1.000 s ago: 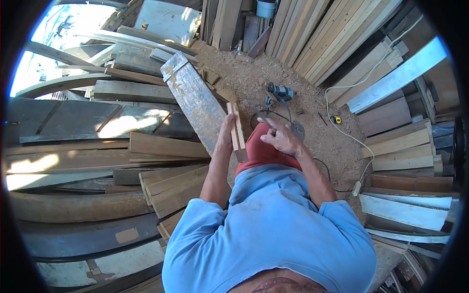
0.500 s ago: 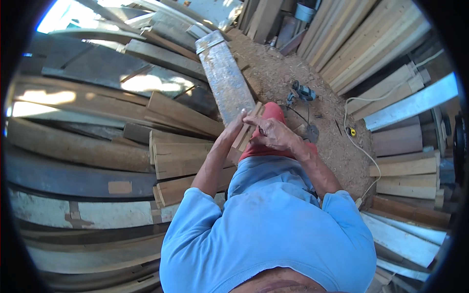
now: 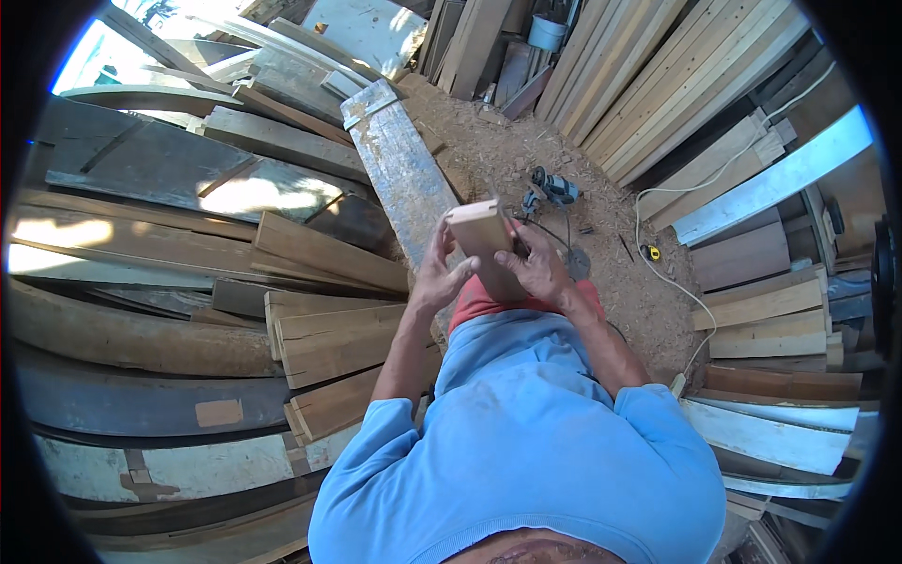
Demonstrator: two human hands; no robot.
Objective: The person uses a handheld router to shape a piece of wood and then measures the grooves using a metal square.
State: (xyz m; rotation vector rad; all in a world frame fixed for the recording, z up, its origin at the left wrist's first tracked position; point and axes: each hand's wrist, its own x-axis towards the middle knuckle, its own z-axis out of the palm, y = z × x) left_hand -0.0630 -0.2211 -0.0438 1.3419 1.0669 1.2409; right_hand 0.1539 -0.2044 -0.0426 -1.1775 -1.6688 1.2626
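A short wooden board [image 3: 482, 246] stands tilted up in front of my body, its grooved end face towards the top. My left hand [image 3: 440, 271] grips its left side, fingers along the edge and thumb near the face. On the other side my right hand [image 3: 539, 268] clasps it, thumb pressed on the face and fingers partly hidden behind. The board's lower end lies over my red shorts [image 3: 465, 308]. Beyond the hands a long, worn plank [image 3: 399, 160] slants away to the far left.
A teal corded power tool [image 3: 556, 186] lies on the shaving-covered floor [image 3: 620, 296]. Right of it are a yellow tape measure [image 3: 654, 253] and a white cable [image 3: 691, 293]. Stacked boards [image 3: 348, 343] crowd the left; tall planks [image 3: 676, 80] lean at the back right near a bucket [image 3: 547, 34].
The wooden piece has been turned so its end and broad face show. My hands have moved apart to its two sides. The whole view has shifted slightly.
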